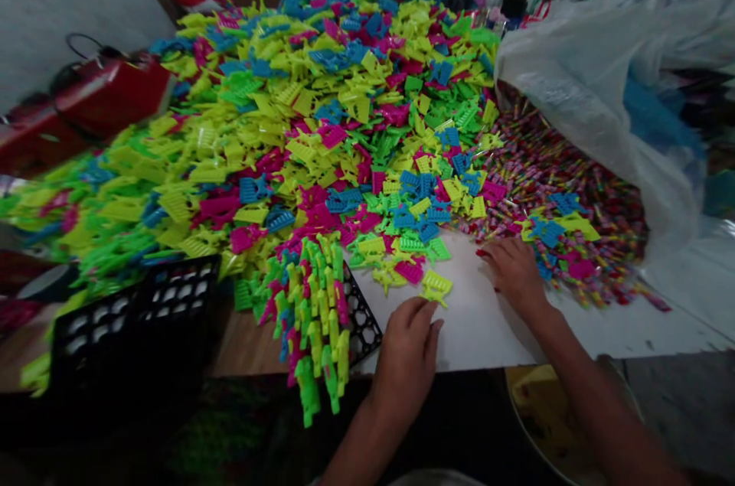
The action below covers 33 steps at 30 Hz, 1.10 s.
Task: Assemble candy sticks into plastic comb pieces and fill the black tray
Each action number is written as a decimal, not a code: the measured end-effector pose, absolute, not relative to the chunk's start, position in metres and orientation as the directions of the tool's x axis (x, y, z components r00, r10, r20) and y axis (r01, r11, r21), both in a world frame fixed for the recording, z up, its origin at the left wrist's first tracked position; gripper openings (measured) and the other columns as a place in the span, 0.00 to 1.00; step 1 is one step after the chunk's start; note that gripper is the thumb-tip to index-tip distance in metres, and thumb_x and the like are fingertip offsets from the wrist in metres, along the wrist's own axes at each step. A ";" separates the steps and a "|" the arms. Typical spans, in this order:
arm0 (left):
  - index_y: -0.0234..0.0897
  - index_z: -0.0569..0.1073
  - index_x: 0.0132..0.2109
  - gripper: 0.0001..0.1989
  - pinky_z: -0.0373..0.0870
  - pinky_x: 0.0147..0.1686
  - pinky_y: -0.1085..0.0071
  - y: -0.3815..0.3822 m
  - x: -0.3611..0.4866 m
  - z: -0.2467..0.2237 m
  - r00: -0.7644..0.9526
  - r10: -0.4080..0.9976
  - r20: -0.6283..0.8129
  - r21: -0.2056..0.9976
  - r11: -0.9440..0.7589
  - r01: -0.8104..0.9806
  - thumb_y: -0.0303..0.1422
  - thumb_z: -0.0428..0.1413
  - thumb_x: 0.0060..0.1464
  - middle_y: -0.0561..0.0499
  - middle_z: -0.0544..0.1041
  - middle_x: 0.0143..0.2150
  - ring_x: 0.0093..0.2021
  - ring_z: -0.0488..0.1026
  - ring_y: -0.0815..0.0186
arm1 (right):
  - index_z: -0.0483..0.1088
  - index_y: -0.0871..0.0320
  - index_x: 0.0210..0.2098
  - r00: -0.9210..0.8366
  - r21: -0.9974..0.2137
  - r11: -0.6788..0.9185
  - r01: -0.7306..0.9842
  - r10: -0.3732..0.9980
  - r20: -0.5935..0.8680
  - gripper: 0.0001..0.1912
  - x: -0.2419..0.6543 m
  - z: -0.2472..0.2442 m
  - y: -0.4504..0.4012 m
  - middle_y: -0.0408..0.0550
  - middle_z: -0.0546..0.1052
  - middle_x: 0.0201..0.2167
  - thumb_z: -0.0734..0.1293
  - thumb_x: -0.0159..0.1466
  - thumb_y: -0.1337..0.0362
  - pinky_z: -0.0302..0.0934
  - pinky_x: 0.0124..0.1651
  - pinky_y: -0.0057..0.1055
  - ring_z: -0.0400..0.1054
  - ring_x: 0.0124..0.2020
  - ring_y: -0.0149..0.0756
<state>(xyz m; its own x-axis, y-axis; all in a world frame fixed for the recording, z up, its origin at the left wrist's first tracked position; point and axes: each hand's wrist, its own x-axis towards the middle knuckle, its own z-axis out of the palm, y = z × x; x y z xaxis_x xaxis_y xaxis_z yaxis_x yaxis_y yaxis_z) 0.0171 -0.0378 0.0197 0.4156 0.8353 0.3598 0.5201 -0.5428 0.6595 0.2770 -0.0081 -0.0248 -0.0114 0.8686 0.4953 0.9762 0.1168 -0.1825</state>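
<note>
My left hand (406, 344) is low over the white tabletop, its fingers curled at the lower edge of a yellow slotted plastic piece (437, 284), seemingly gripping it. To its right, my right hand (515, 275) has bent fingers resting by the edge of a heap of small, colourful wrapped sticks (566, 157). Red shows at its fingertips; what they hold, if anything, I cannot make out. Left of my left hand, a black tray with round holes (363, 321) carries rows of upright green, yellow, pink and blue plastic pieces (321, 302).
A large pile of bright plastic pieces (344, 88) covers the table's back and left. More black perforated trays (178, 295) stand at the front left, near a red machine (86, 107). A translucent plastic bag (579, 65) surrounds the wrapped sticks. Below the front edge is a round container (517, 406).
</note>
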 end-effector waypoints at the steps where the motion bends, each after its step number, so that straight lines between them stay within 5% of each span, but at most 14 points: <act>1: 0.33 0.74 0.48 0.12 0.74 0.45 0.67 -0.034 0.018 0.009 0.385 0.866 0.320 0.701 -0.489 0.519 0.27 0.50 0.59 0.43 0.75 0.43 0.44 0.74 0.63 | 0.69 0.60 0.42 -0.004 -0.258 0.158 0.953 0.859 0.512 0.11 0.268 -0.024 -0.010 0.54 0.74 0.40 0.58 0.68 0.63 0.58 0.49 0.43 0.64 0.45 0.46; 5: 0.35 0.75 0.46 0.12 0.73 0.44 0.68 -0.027 0.010 -0.013 0.274 0.937 0.215 0.798 -0.330 0.504 0.27 0.49 0.60 0.46 0.75 0.41 0.42 0.74 0.65 | 0.66 0.58 0.44 0.013 -0.542 0.198 0.817 0.933 0.361 0.11 0.222 -0.029 -0.018 0.51 0.73 0.38 0.54 0.70 0.63 0.63 0.43 0.36 0.67 0.40 0.40; 9: 0.35 0.74 0.46 0.12 0.73 0.45 0.67 -0.029 0.009 -0.016 0.272 0.940 0.204 0.812 -0.318 0.490 0.27 0.48 0.60 0.46 0.74 0.42 0.44 0.73 0.65 | 0.67 0.57 0.36 0.062 -0.625 0.147 0.766 0.952 0.300 0.13 0.198 -0.035 -0.020 0.51 0.72 0.35 0.53 0.69 0.62 0.63 0.43 0.38 0.67 0.39 0.41; 15: 0.38 0.73 0.48 0.12 0.72 0.48 0.64 -0.027 0.018 -0.017 0.252 0.946 0.203 0.823 -0.304 0.479 0.27 0.49 0.59 0.45 0.73 0.44 0.45 0.73 0.63 | 0.68 0.57 0.43 0.249 -0.888 0.016 0.459 0.957 0.146 0.12 0.212 -0.023 -0.028 0.43 0.73 0.28 0.61 0.65 0.56 0.64 0.32 0.30 0.69 0.28 0.34; 22: 0.38 0.69 0.53 0.15 0.64 0.59 0.58 -0.051 0.009 -0.018 0.207 0.958 0.197 0.865 -0.270 0.424 0.33 0.46 0.62 0.42 0.67 0.55 0.58 0.65 0.60 | 0.67 0.55 0.47 0.167 -0.881 0.001 0.474 0.982 0.091 0.11 0.191 -0.020 -0.074 0.47 0.74 0.37 0.60 0.68 0.58 0.66 0.41 0.32 0.71 0.37 0.36; 28: 0.41 0.60 0.59 0.19 0.57 0.64 0.59 -0.074 0.003 -0.024 0.015 1.000 0.024 0.999 -0.023 -0.022 0.39 0.38 0.66 0.44 0.60 0.63 0.63 0.59 0.63 | 0.56 0.56 0.60 -0.110 -0.754 0.278 0.595 0.957 0.267 0.25 0.146 -0.029 -0.091 0.56 0.67 0.53 0.64 0.66 0.57 0.60 0.55 0.47 0.62 0.53 0.46; 30: 0.41 0.60 0.59 0.19 0.53 0.66 0.59 -0.074 0.004 -0.026 0.010 1.000 0.006 0.992 -0.005 -0.128 0.40 0.38 0.66 0.44 0.60 0.63 0.65 0.58 0.63 | 0.53 0.58 0.62 -0.162 -0.688 0.353 0.634 0.931 0.328 0.29 0.133 -0.031 -0.087 0.58 0.68 0.53 0.65 0.65 0.58 0.60 0.54 0.50 0.61 0.53 0.49; 33: 0.40 0.60 0.59 0.20 0.51 0.67 0.58 -0.072 0.003 -0.028 0.017 1.000 -0.021 0.980 0.024 -0.196 0.42 0.39 0.65 0.43 0.62 0.63 0.65 0.58 0.63 | 0.59 0.59 0.58 -0.239 -0.635 0.396 0.663 0.916 0.322 0.22 0.116 -0.031 -0.079 0.56 0.71 0.46 0.64 0.66 0.64 0.62 0.49 0.47 0.63 0.46 0.46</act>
<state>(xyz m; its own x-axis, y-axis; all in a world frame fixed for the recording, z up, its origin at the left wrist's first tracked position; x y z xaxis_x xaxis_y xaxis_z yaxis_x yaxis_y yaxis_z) 0.0031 -0.0715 -0.0279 0.0175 0.9996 -0.0211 -0.1959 0.0241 0.9803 0.1163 -0.0795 -0.0314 -0.2393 0.9160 0.3220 0.6629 0.3965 -0.6351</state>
